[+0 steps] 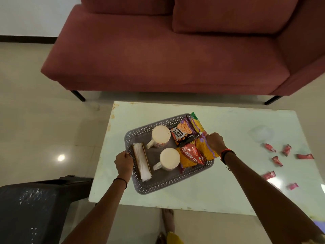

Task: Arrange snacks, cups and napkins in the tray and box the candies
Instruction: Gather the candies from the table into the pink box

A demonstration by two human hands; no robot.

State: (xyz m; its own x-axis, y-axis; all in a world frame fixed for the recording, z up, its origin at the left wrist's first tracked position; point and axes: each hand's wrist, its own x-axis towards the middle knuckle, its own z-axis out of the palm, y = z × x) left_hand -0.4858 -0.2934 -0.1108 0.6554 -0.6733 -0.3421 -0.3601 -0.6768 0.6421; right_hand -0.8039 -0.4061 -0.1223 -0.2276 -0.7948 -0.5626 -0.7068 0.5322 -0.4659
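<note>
A grey perforated tray (pixel 158 186) sits on the white table (pixel 219 191). Inside it are two white cups (pixel 161 134) (pixel 169 156), a napkin stack in a holder (pixel 141 161) along its left side, and several snack packets, among them salted peanuts (pixel 183 132) and a red and yellow sev bag (pixel 191 155). My left hand (pixel 123 162) grips the tray's left rim. My right hand (pixel 215 143) grips the tray's right rim over a yellow packet (pixel 204 148). Several red wrapped candies (pixel 277 160) lie scattered on the table's right part. A clear box (pixel 261 133) stands beyond them.
A maroon sofa (pixel 167 55) stands behind the table. A dark chair (pixel 35 208) is at the lower left beside the table's corner. My foot (pixel 168 219) shows on the tiled floor below the table's near edge.
</note>
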